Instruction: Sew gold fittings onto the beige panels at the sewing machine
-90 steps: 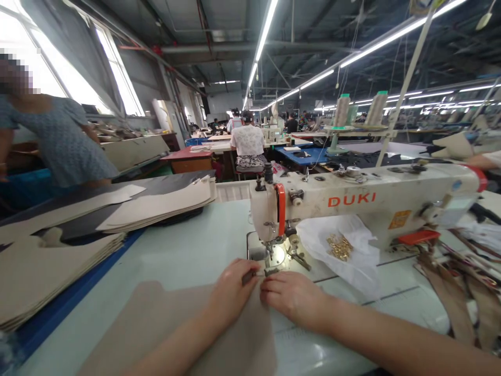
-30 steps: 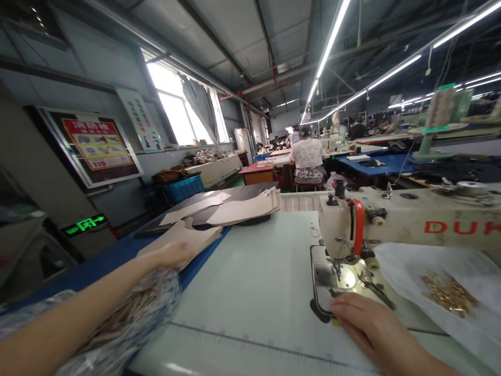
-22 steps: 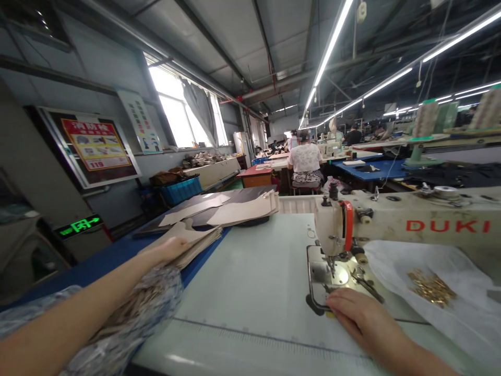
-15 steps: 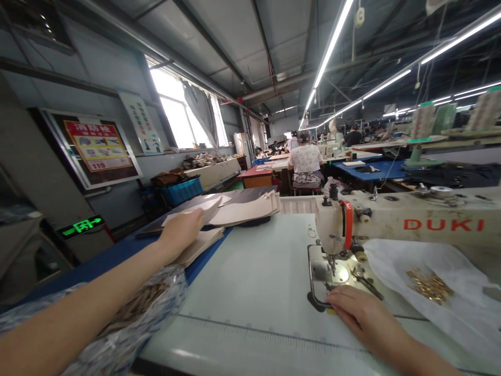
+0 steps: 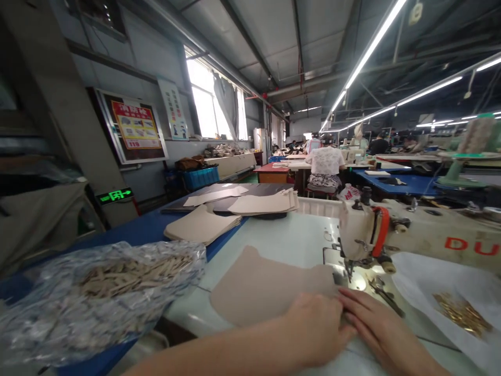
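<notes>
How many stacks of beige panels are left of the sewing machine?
2. The near stack lies at the table's blue edge; the far stack sits behind it on dark sheets. The loose panel is not counted. Others could be hidden behind them.

The left hand [image 5: 317, 329] moved away from the stack of tan pieces [image 5: 200, 224] at 10 o'clock and came to 6 o'clock. A tan piece [image 5: 266, 292] now lay flat on the tabletop [image 5: 305, 235], under that hand, right beside the right hand [image 5: 373, 321]. A clear plastic bag [image 5: 102, 297] of tan strips came into full view at 8 o'clock.
</notes>
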